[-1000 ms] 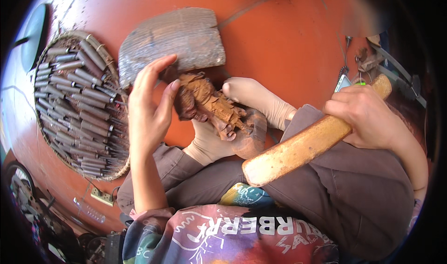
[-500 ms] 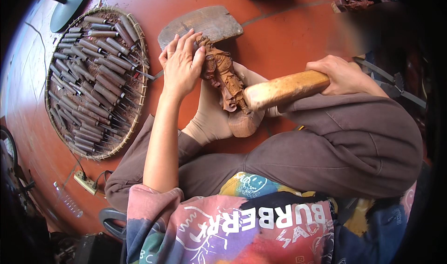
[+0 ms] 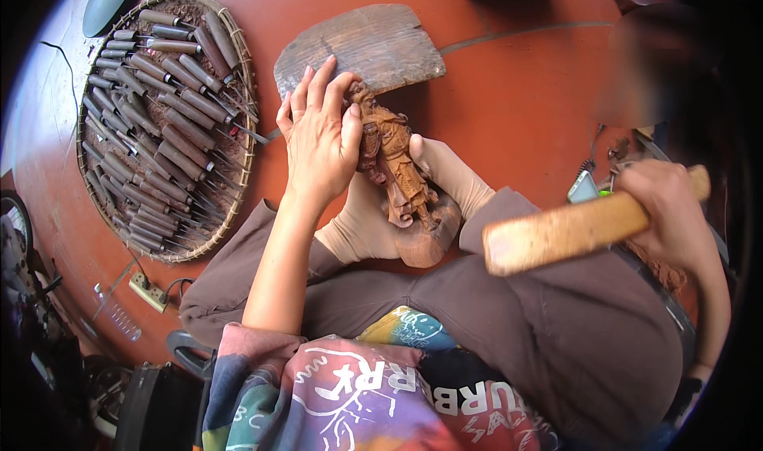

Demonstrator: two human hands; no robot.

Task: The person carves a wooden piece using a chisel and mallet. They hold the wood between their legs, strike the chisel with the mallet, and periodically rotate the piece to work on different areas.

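Observation:
A reddish-brown carved wooden figurine (image 3: 395,153) leans back against a thick wooden board (image 3: 358,50), its rounded base (image 3: 425,244) between my two socked feet. My left hand (image 3: 322,129) grips the figurine's upper end; the index finger bends over its head, the thumb lies along its side, and the other fingers spread over the board's near edge. What lies under the palm is hidden. Off to the right, my right hand (image 3: 664,201) is closed around a blocky pale wooden mallet (image 3: 560,232). The mallet is held above my right leg, apart from the figurine.
At the left, a round woven tray (image 3: 245,77) holds many wooden-handled carving tools (image 3: 187,113) among shavings. A power strip (image 3: 149,292) and a clear plastic bottle (image 3: 119,312) lie below it. A phone-like device (image 3: 582,187) sits near my right hand.
My right hand has drawn the mallet away from the figurine's lower end, right and down. My left hand stays at the figurine's top. The whole view has shifted somewhat.

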